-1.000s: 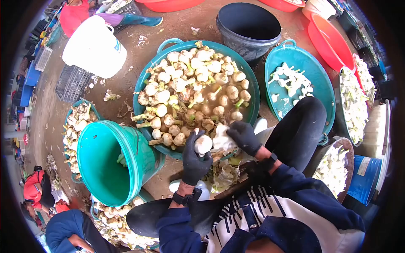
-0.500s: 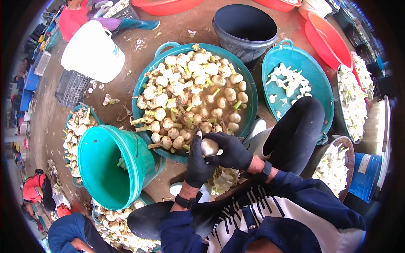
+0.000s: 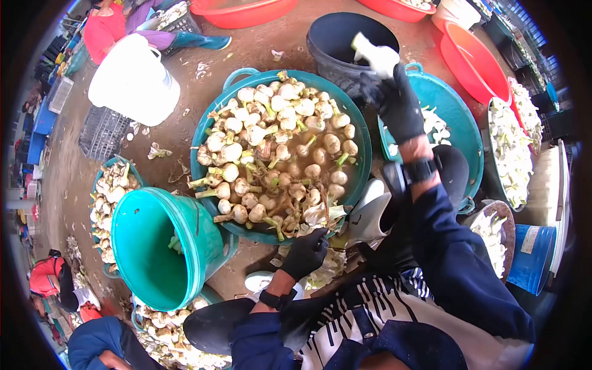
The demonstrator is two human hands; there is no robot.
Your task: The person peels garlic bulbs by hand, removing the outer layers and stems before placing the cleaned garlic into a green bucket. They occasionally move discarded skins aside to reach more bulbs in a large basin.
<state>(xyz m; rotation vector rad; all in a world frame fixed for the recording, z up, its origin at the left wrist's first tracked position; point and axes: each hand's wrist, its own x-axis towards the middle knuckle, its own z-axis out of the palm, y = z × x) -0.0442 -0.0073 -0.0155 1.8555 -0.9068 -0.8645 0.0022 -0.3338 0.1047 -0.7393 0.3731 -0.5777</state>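
No text, brand or number can be read. Toward four o'clock, near the edge of view, a pale label (image 3: 528, 239) sits on the blue drum (image 3: 524, 270), anything on it too small to make out. Toward ten o'clock, the white bucket (image 3: 131, 80) carries a faint bluish mark (image 3: 167, 78) on its three-o'clock side, too blurred to tell whether it is lettering or a logo.

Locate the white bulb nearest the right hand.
High in the head view, right of centre, the white bulb is at the fingertips of the right hand, seen against the mouth of the black bucket; blur hides whether it is gripped.
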